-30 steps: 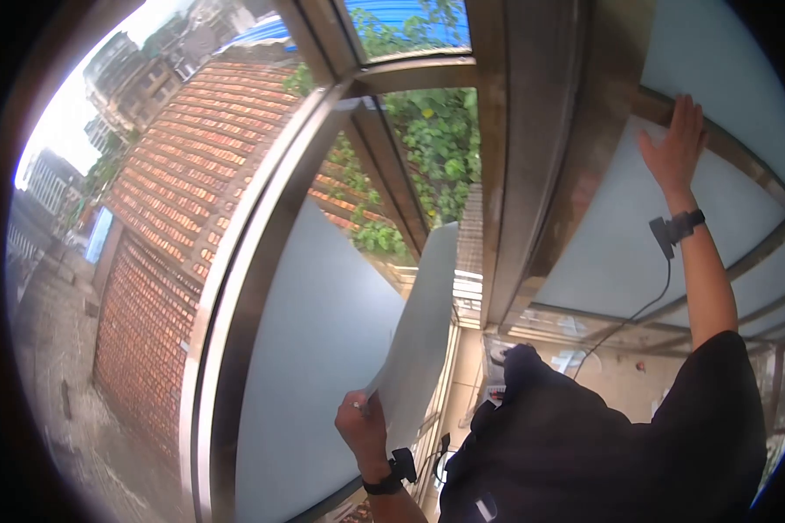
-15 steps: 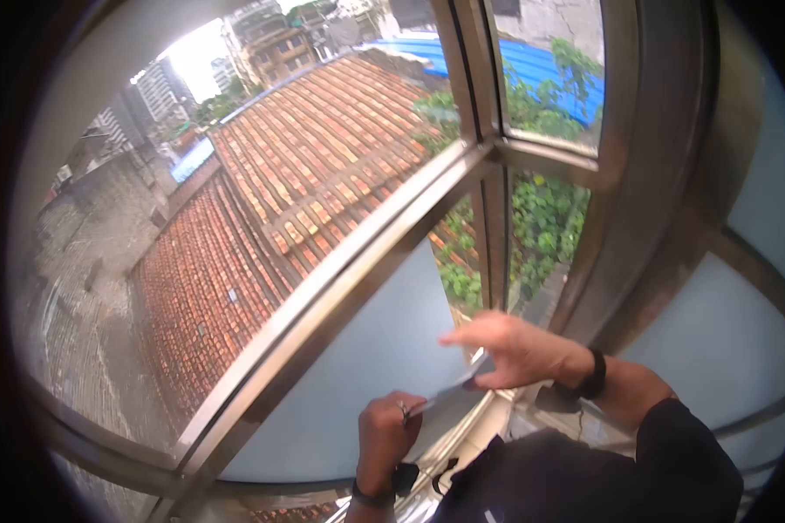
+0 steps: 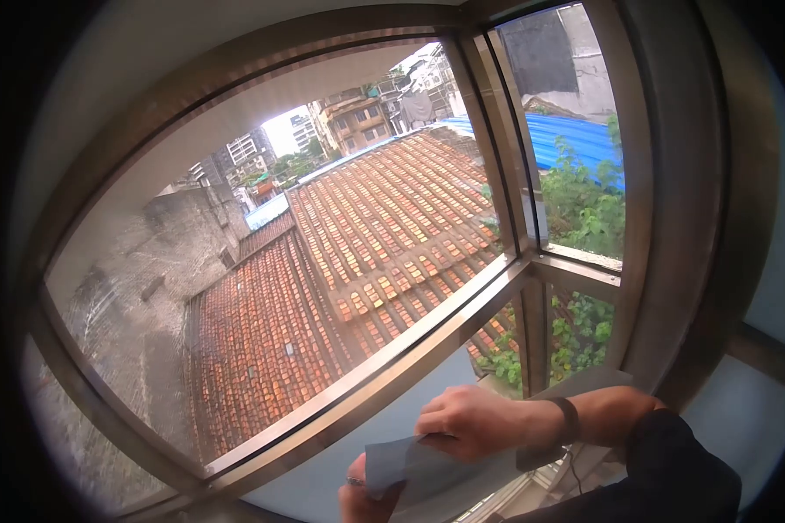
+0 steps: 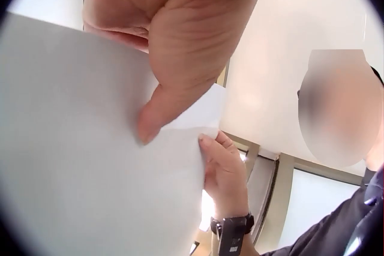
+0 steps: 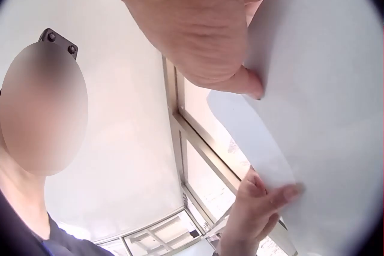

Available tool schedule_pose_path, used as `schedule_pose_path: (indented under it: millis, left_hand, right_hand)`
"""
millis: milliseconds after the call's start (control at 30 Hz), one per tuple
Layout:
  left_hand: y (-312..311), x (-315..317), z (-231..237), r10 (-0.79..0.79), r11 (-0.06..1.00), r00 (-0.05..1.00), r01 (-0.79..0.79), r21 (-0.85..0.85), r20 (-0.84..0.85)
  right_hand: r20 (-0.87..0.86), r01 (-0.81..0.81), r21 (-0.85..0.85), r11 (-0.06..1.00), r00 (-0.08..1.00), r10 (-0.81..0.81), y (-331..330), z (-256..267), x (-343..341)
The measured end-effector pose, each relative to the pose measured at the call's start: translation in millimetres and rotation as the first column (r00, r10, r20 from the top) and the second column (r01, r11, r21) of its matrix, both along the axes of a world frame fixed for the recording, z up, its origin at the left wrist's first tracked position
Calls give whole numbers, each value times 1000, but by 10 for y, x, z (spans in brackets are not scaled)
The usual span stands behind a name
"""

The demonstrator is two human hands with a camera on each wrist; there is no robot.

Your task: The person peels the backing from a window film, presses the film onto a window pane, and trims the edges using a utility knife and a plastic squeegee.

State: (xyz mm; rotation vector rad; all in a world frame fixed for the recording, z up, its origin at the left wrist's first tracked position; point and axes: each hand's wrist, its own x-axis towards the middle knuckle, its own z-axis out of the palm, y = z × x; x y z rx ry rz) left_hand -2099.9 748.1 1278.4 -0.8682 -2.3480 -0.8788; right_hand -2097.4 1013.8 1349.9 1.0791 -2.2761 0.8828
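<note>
Between the left hand [image 3: 360, 504] and right hand [image 3: 473, 423] runs a pale sheet [image 3: 436, 488], its edge pinched by both — the right, fingers outstretched half a second ago, now grips too, which should steady it.

PLACE: upper-level glazed corner, seemingly an enclosed balcony; I cannot tell the room's use | AROUND ME: metal window frame [image 3: 384, 370], pale pane [image 3: 750, 392], plain white surface [image 5: 123, 154] | BELOW ME, OUTSIDE: tiled roof [image 3: 384, 218], blue roof [image 3: 571, 150], greenery [image 3: 589, 213], city buildings [image 3: 356, 118]
</note>
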Motion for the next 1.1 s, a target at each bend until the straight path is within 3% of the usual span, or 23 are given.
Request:
schedule_pose_path:
  millis: [33, 67, 200, 233, 267, 300, 333, 367, 400, 467, 500, 533, 600, 667, 733, 767, 800, 833, 867, 933, 1000, 1067, 1100]
  left_hand:
    - [-84, 25, 55, -1, 1000, 962, 7, -22, 272]
    - [-163, 61, 88, 10, 999, 851, 11, -36, 524]
    - [-533, 107, -204, -1, 1000, 901, 10, -18, 434]
    - [-660, 138, -317, 10, 1000, 852, -7, -8, 523]
    - [-769, 160, -404, 12, 1000, 795, -19, 5, 606]
    - [-866, 190, -461, 27, 999, 791, -42, 9, 612]
    - [-956, 226, -536, 85, 996, 822, -55, -70, 563]
    - [-1043, 254, -623, 137, 986, 849, -70, -150, 510]
    - [-1140, 259, -741, 149, 986, 841, -84, -147, 521]
    - [-1271, 301, -961, 247, 969, 765, -208, -135, 594]
    - [-1256, 349, -931, 192, 974, 781, -226, -18, 594]
    - [-1249, 422, -824, 194, 973, 781, -230, -15, 593]
    - [-1301, 499, -500, 213, 891, 797, -395, 221, 566]
    - [-1520, 515, -38, 329, 866, 845, -448, 223, 421]
    - [-1644, 527, 539, 511, 819, 847, -532, 214, 148]
    - [-1781, 544, 912, 541, 804, 818, -571, 167, 197]
    - [-1784, 516, 1232, 635, 772, 759, -631, 79, -146]
    - [-1939, 410, 1508, 654, 754, 744, -656, 41, -134]
    - [-1992, 295, 1643, 723, 578, 476, -814, 61, -500]
    - [-1818, 128, 2309, 741, 504, 406, -863, 43, -535]
    - [-1688, -145, 2781, 681, 556, 299, -805, 206, -668]
    - [-1419, -290, 3139, 644, 569, 246, -786, 239, -724]
    - [-1313, -343, 3239, 608, 582, 197, -769, 263, -769]
  right_hand:
    - [10, 8, -31, 999, 1000, -8, 5, 143, 18]
    - [-15, 15, -65, 998, 1000, -16, 41, 308, 39]
    - [-145, 52, -126, 991, 987, -70, 285, 1006, 103]
    - [-183, 24, -179, 984, 981, -57, 340, 1121, 79]
    - [-138, 113, -140, 984, 981, -133, 417, 1283, 126]
    - [-197, 117, -155, 981, 969, -147, 453, 1432, 161]
    - [-198, 173, -174, 969, 958, -207, 486, 1529, 161]
    - [-117, 133, -250, 959, 979, -166, 536, 1613, 131]
    - [-193, 204, -218, 955, 950, -247, 610, 1718, 111]
    - [-111, 145, -408, 901, 972, -206, 677, 1842, 80]
    - [-141, 159, -422, 892, 961, -238, 707, 1921, 102]
    - [-122, 138, -455, 880, 969, -215, 796, 2008, 114]
    - [-134, 130, -503, 854, 965, -225, 943, 2124, 110]
    - [-146, 201, -500, 843, 939, -311, 1196, 2222, 35]
    - [-149, 270, -506, 819, 908, -391, 1432, 2295, -85]
    - [-127, 276, -525, 805, 910, -395, 1530, 2324, -158]
    - [-104, 281, -545, 790, 912, -396, 1626, 2346, -250]
    - [-119, 275, -553, 786, 908, -402, 1742, 2359, -365]
    - [-94, 295, -597, 746, 898, -431, 1858, 2335, -506]
    - [-73, 310, -644, 700, 885, -459, 2015, 2330, -791]
    - [-86, 330, -728, 600, 825, -558, 2099, 2388, -964]
    - [-57, 347, -753, 559, 812, -581, 2089, 2431, -1044]
    - [-130, 408, -740, 535, 693, -709, 2142, 2431, -1177]
